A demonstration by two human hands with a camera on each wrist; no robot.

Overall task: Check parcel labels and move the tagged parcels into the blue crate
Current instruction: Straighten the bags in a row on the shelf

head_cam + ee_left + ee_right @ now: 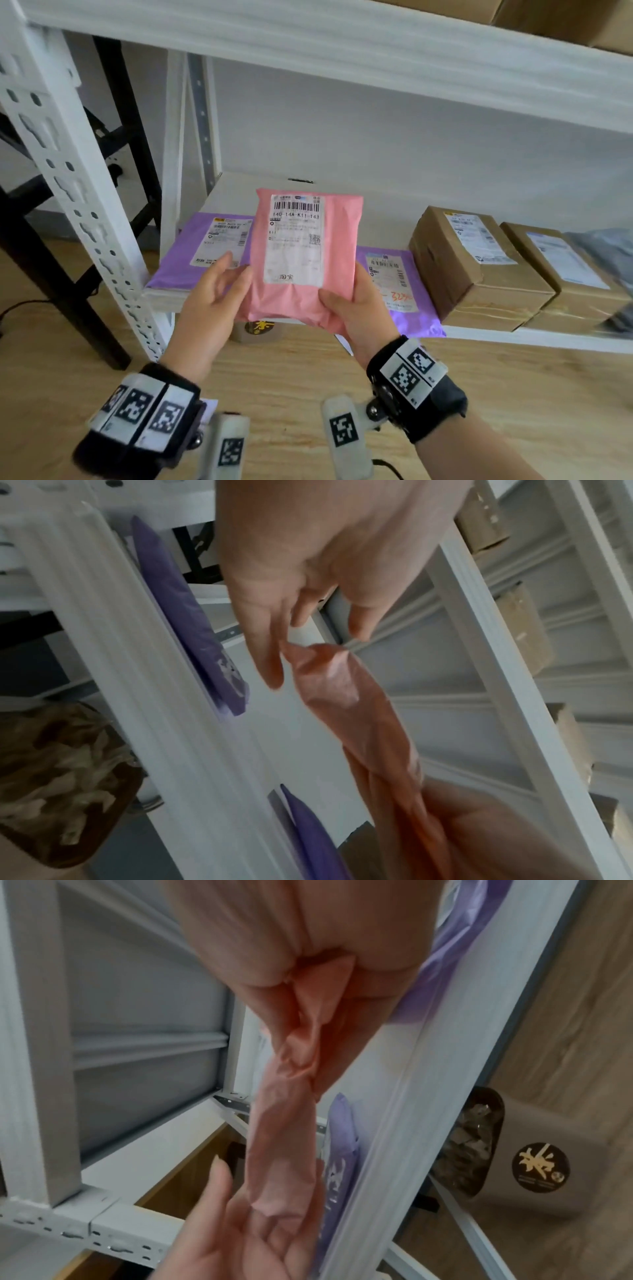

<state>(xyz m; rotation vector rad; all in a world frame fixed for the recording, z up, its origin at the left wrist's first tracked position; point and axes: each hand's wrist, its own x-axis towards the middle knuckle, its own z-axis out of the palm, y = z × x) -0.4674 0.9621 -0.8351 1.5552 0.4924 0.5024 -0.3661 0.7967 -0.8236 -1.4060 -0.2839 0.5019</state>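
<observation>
Right hand [356, 308] grip closed on lower right corner of pink plastic mailer parcel [305, 260], white label facing up, held above white shelf [513, 337] front edge. Left hand [215, 291] fingers straight, touching parcel's left edge.

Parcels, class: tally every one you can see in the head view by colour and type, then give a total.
Pink mailer, held up in the right hand: 1
Purple mailers on the shelf: 2
Brown cardboard boxes on the shelf: 2
Total: 5
</observation>
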